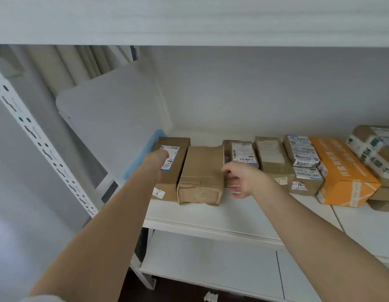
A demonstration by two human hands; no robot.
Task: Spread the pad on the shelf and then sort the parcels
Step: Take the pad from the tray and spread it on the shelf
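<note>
1. Brown kraft paper is wrapping the plain parcel (201, 174), which is lying flat on the white pad (222, 211) near the shelf's left end, second in a row of parcels. Its front end is creased and taped over; it is probably light to moderate in weight, with a wrap that gives slightly over a stiffer core.
2. Best hold, as I judge it: the two long sides, near the middle, since the taped paper is looking slick and the crumpled end offers little purchase.
3. The right hand (240, 180) is hovering just beside the parcel's right side, fingers loosely spread and curled, gripping nothing.
4. The left hand (158, 156) is resting on top of the labelled brown parcel (170, 168) at the far left; its fingers are hidden, so whether it is gripping cannot be told.
5. A blue edge (143, 155) is showing beside that parcel.
6. Further right, labelled cartons (302, 162) and an orange parcel (341, 171) are lying packed side by side.
</note>
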